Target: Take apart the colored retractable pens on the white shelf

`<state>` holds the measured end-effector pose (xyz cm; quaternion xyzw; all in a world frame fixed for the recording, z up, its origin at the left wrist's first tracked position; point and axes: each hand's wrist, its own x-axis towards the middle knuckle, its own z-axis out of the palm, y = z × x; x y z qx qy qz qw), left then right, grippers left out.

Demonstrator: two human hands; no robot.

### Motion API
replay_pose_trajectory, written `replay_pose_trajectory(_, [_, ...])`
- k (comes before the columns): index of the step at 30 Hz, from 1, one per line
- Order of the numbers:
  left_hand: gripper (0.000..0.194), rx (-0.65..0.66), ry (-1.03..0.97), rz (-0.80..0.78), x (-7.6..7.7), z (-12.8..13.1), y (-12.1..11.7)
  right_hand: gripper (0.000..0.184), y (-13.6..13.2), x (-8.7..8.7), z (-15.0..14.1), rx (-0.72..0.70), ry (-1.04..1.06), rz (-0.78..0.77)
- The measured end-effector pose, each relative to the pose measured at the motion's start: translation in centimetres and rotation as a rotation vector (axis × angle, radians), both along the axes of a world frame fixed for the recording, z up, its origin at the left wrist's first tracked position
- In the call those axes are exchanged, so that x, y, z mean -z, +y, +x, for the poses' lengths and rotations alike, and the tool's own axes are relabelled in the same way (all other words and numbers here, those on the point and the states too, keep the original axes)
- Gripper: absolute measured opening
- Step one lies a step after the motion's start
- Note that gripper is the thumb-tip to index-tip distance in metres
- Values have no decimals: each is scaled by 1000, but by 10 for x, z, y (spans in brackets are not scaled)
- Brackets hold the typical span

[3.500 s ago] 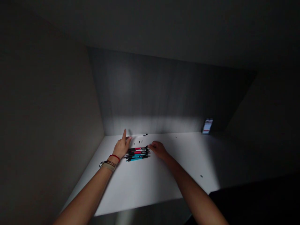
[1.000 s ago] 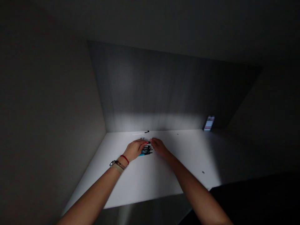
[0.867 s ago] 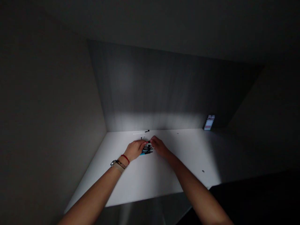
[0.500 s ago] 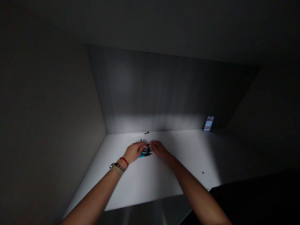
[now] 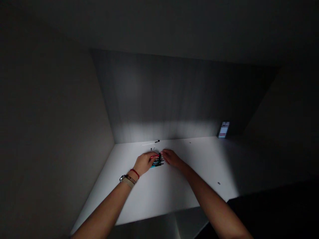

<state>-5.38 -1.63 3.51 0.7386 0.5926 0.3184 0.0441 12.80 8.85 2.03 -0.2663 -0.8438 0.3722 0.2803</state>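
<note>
My left hand (image 5: 144, 162) is closed in a pinch on a red pen (image 5: 155, 156) with a black end pointing right. The hand hangs just over a row of several pens (image 5: 158, 161) lying side by side on the white tabletop (image 5: 147, 196); a teal one (image 5: 156, 166) is nearest to me. My right hand (image 5: 170, 157) is at the right ends of the pens, its fingers reaching left beside the red pen's black end. Those fingers look a little apart, with nothing visible in them. My left hand covers the pens' left ends.
Behind the hands lies a thin clear pen (image 5: 149, 143) with a black cap, near two small dark bits (image 5: 151, 149). A phone with a lit screen (image 5: 223, 129) leans on the grey back panel (image 5: 161, 93). A small dark round spot (image 5: 218, 183) is at right.
My right hand has drawn slightly back from the red pen's black end. My left hand still holds the pen. The whole view has shifted a little.
</note>
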Motion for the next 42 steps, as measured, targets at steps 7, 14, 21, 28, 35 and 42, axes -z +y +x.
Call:
replay_pose_trajectory(7, [32, -31, 0, -5, -3, 0, 0, 46, 5, -1, 2, -22, 38, -12])
replay_pose_trajectory(14, [35, -41, 24, -20, -3, 1, 2, 40, 9, 2, 4, -60, 120, -124])
replay_pose_trajectory(21, [35, -49, 4, -4, 0, -3, 4, 33, 11, 2, 5, -40, 208, -211])
replay_pose_trajectory(28, [34, -88, -307, 85, 1, -11, 5, 32, 18, 15, 3, 24, 249, -306])
replay_pose_trajectory(35, [28, -213, -789, 270, 1, -41, 21, 34, 23, 27, -3, 84, 289, -291])
replay_pose_trajectory(42, [37, -96, -1295, 152, -6, -48, 21, 35, 27, 29, -6, 192, 259, -143])
